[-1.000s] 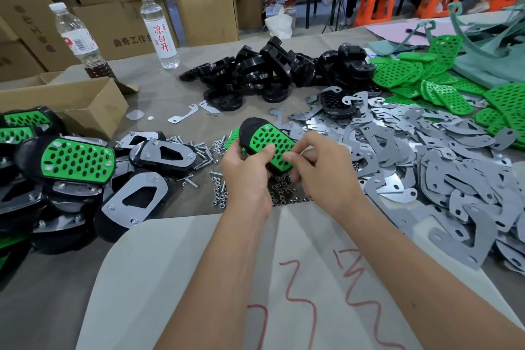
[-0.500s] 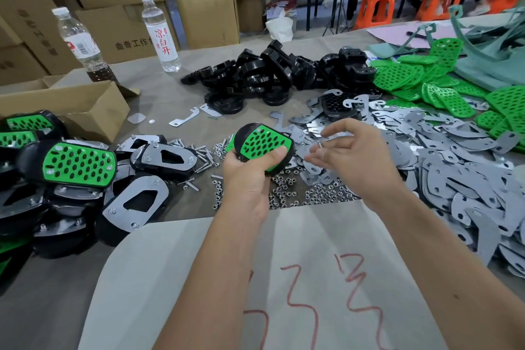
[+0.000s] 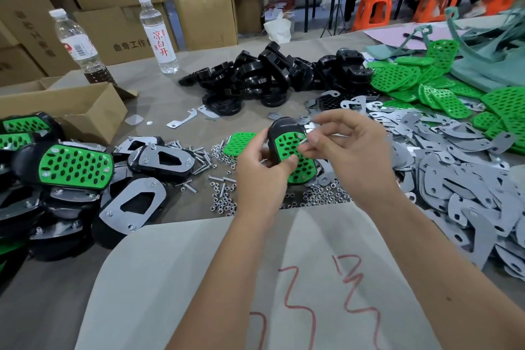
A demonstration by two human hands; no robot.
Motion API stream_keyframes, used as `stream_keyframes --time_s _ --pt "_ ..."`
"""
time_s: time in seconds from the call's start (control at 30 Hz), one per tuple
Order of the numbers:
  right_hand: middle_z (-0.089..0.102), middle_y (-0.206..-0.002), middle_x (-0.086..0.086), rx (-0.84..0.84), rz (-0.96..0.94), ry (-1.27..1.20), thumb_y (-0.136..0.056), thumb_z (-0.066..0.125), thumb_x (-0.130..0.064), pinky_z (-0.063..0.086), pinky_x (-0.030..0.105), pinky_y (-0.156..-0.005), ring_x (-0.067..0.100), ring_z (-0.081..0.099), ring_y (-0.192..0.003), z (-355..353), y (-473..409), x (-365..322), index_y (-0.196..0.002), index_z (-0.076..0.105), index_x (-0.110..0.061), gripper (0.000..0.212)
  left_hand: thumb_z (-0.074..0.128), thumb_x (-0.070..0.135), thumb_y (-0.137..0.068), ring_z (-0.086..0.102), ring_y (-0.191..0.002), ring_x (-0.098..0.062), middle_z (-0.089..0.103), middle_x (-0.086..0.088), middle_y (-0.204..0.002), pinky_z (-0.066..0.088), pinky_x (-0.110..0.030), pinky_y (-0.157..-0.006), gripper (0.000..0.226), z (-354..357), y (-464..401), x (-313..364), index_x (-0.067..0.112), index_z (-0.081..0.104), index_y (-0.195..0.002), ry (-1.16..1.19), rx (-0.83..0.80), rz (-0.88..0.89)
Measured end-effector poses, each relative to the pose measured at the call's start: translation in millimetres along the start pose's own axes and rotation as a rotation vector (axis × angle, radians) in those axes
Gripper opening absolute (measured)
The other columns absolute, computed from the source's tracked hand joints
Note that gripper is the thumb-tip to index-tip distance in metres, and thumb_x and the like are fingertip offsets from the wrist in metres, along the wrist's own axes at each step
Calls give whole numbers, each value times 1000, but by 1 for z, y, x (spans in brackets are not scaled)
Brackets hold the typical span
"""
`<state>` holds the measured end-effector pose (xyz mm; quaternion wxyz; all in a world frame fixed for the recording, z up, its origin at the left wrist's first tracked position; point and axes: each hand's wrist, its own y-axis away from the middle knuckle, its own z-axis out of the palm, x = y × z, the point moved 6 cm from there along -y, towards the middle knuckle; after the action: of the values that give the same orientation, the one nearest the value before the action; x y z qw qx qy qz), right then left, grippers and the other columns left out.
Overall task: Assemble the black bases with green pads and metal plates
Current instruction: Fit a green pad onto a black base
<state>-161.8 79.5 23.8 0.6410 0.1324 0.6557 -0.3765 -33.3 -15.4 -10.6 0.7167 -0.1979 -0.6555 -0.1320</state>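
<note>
The left hand [image 3: 262,176] grips a black base [image 3: 284,126] with a green pad [image 3: 295,156] seated on it, thumb pressed on the pad. The right hand [image 3: 349,150] pinches a small metal piece against the pad's upper edge, between both hands' fingers, above loose nuts [image 3: 324,194] on the table [image 3: 159,105].

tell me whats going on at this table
A person is putting small parts together by hand. The left hand grips a black base with a green pad already seated on it, while the right hand pinches a small screw at the pad's face. Finished units are piled to the left; loose black bases, green pads and metal plates lie ahead and to the right, and nuts and screws are scattered just in front.
</note>
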Motion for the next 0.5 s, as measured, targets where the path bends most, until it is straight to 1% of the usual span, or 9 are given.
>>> stream_keyframes --time_s 0.07,0.13,0.2,0.27,0.33,0.37,0.43,0.47,0.5 --pt "76 -76 7 -17 -44 52 -91 69 10 62 29 -69 26 76 -70 8 3 0 -98 76 -11 23 78 -2 -82 67 -78 -22 71 -22 -93 60 -49 -79 54 3 4 4 31 71 -125 -71 12 46" --pt "76 -73 3 27 -104 131 -90 73 3 58 23 -63 19 73 -64 8 4 0 -91 78 -13 17 82 0 -82 68 -77 -30 71 -21 -88 61 -47 -74 49 7 8 11 30 73 -119 -94 11 97" --pt "75 -71 -3 83 -176 225 -89 77 -4 52 18 -58 12 70 -59 6 5 -4 -88 78 -14 11 86 6 -81 68 -80 -37 71 -19 -85 62 -47 -72 42 8 10 17 28 74 -115 -108 7 123" --pt "73 -68 -5 110 -194 240 -89 78 -7 50 18 -57 12 68 -57 4 4 -3 -87 77 -15 9 87 7 -81 69 -82 -37 71 -19 -85 62 -49 -72 42 9 11 19 24 74 -117 -123 0 116" --pt "71 -64 -1 106 -176 209 -90 77 -9 50 22 -56 14 65 -54 4 3 0 -86 75 -17 9 86 5 -82 70 -83 -38 72 -21 -87 61 -51 -74 43 11 12 19 22 74 -119 -119 -13 110" --pt "69 -62 1 101 -172 202 -91 76 -10 50 23 -56 16 64 -54 4 4 1 -85 75 -17 10 85 5 -82 70 -83 -40 72 -23 -88 61 -53 -74 42 12 13 20 22 74 -119 -117 -18 112" --pt "69 -63 -3 97 -201 237 -91 76 -10 50 22 -60 13 64 -57 5 4 1 -85 74 -18 10 85 3 -82 68 -83 -43 70 -25 -89 60 -55 -74 42 11 13 20 24 75 -116 -125 -14 123" --pt "69 -66 -6 93 -239 294 -91 77 -10 50 22 -63 10 64 -61 6 4 -1 -85 74 -17 9 83 -1 -81 68 -80 -42 70 -24 -87 60 -53 -73 44 11 13 20 25 75 -115 -132 -13 131" --pt "70 -70 -8 90 -290 378 -90 78 -11 51 22 -66 8 64 -65 7 5 -5 -85 74 -15 8 82 -3 -79 66 -74 -37 69 -21 -83 60 -50 -70 45 10 12 19 26 76 -113 -146 -17 143"
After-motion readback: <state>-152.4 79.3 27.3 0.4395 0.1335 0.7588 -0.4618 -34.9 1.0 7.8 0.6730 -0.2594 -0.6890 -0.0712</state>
